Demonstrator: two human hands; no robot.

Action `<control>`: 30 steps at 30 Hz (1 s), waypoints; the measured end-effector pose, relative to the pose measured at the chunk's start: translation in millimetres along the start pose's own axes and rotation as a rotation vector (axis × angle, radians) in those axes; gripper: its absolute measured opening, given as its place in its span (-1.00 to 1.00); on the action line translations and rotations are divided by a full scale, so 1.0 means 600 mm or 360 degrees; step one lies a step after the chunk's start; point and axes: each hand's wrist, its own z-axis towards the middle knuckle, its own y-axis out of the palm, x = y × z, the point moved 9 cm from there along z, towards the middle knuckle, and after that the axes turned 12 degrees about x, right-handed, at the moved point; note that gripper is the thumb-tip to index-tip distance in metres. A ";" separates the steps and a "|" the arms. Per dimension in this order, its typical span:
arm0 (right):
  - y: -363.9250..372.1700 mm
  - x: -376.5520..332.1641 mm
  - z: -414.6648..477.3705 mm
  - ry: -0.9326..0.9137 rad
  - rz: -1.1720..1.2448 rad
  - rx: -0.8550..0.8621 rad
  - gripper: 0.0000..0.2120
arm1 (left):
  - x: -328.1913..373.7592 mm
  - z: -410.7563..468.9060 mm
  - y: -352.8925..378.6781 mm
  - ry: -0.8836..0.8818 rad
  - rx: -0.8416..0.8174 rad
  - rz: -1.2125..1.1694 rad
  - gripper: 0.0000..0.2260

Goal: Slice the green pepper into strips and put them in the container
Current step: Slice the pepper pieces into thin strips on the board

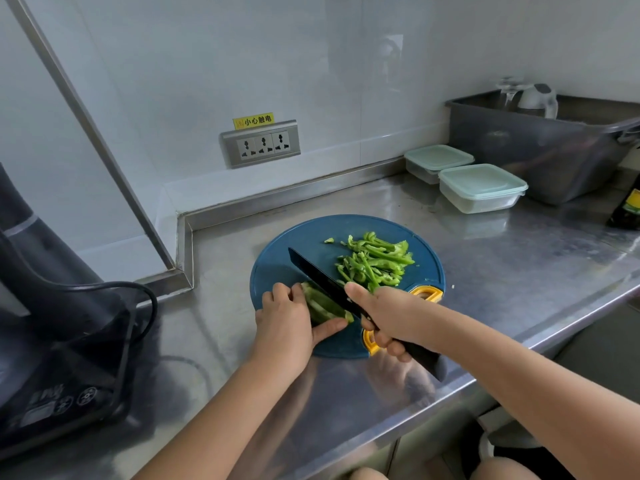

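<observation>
**Green pepper: last piece under the knife**

The green pepper piece (323,304) lies at the near left of the round blue cutting board (277,268), pinned flat by the left hand (287,318). That hand's fingers are pressed together on top of the piece, with the thumb (330,328) stretched along its near edge. The black knife (320,277) rests against the right side of the piece, its tip pointing away toward the wall. The right hand (384,315) is wrapped closed around the handle, forefinger extended along the blade's spine.

To cut well here, I would tuck that thumb back behind the knuckles, since it looks to lie close to the blade's path. Letting the blade's flat ride against curled knuckles should keep the strips even, and stepping the left hand back after each cut sets the width.

The heap of cut strips (375,261) sits on the far right of the board, just beside the blade. Two lidded containers (481,187) stand well apart by the wall; none is open yet, so loading is still ahead.
</observation>
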 end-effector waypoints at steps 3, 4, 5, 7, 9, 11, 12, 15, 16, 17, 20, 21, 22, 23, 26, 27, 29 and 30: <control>-0.032 0.023 0.013 0.0061 0.0166 0.0103 -0.44 | 0.001 0.001 0.000 -0.0001 -0.0013 0.0010 -0.21; -0.041 0.029 0.016 0.0068 0.0231 0.0118 -0.43 | 0.002 0.001 0.000 -0.0002 -0.0018 0.0020 -0.21; -0.048 0.030 0.017 0.0051 0.0307 0.0130 -0.43 | 0.002 0.000 -0.001 -0.0007 -0.0018 0.0028 -0.21; -0.052 0.023 0.010 -0.0033 0.0392 0.0108 -0.44 | 0.002 0.000 -0.002 -0.0017 -0.0021 0.0040 -0.20; -0.044 0.013 -0.003 -0.0102 0.0409 0.0053 -0.45 | 0.002 -0.001 -0.004 -0.0026 -0.0022 0.0055 -0.19; -0.029 0.006 -0.016 -0.0153 0.0390 0.0014 -0.45 | 0.002 -0.002 -0.007 -0.0029 -0.0027 0.0082 -0.16; -0.023 0.004 -0.021 -0.0190 0.0374 0.0015 -0.45 | 0.001 -0.003 -0.007 -0.0030 -0.0032 0.0095 -0.15; -0.012 0.008 -0.027 -0.0262 0.0351 0.0059 -0.44 | 0.003 -0.004 -0.009 -0.0028 -0.0036 0.0115 -0.15; -0.011 0.011 -0.028 -0.0250 0.0356 0.0057 -0.44 | 0.003 -0.004 -0.009 -0.0027 -0.0036 0.0113 -0.15; -0.012 0.014 -0.030 -0.0222 0.0363 0.0045 -0.44 | 0.004 -0.003 -0.009 -0.0027 -0.0034 0.0107 -0.16; -0.017 0.019 -0.037 -0.0119 0.0346 0.0000 -0.44 | 0.004 -0.003 -0.009 -0.0027 -0.0017 0.0078 -0.16; -0.018 0.020 -0.037 -0.0099 0.0323 -0.0008 -0.44 | 0.004 -0.003 -0.009 -0.0026 -0.0013 0.0076 -0.17; -0.018 0.021 -0.037 -0.0090 0.0300 -0.0012 -0.44 | 0.004 -0.003 -0.009 -0.0024 -0.0008 0.0075 -0.18; -0.018 0.022 -0.036 -0.0089 0.0282 -0.0012 -0.44 | 0.004 -0.003 -0.009 -0.0022 -0.0001 0.0076 -0.18; -0.016 0.021 -0.032 -0.0138 0.0233 0.0030 -0.43 | 0.004 -0.004 -0.011 -0.0019 0.0025 0.0084 -0.19; -0.016 0.021 -0.030 -0.0174 0.0206 0.0059 -0.43 | 0.005 -0.004 -0.011 -0.0019 0.0027 0.0086 -0.19; -0.015 0.022 -0.028 -0.0244 0.0169 0.0120 -0.42 | 0.005 -0.003 -0.010 -0.0025 0.0027 0.0080 -0.18; -0.013 0.023 -0.027 -0.0271 0.0158 0.0142 -0.42 | 0.005 -0.004 -0.010 -0.0031 0.0027 0.0071 -0.18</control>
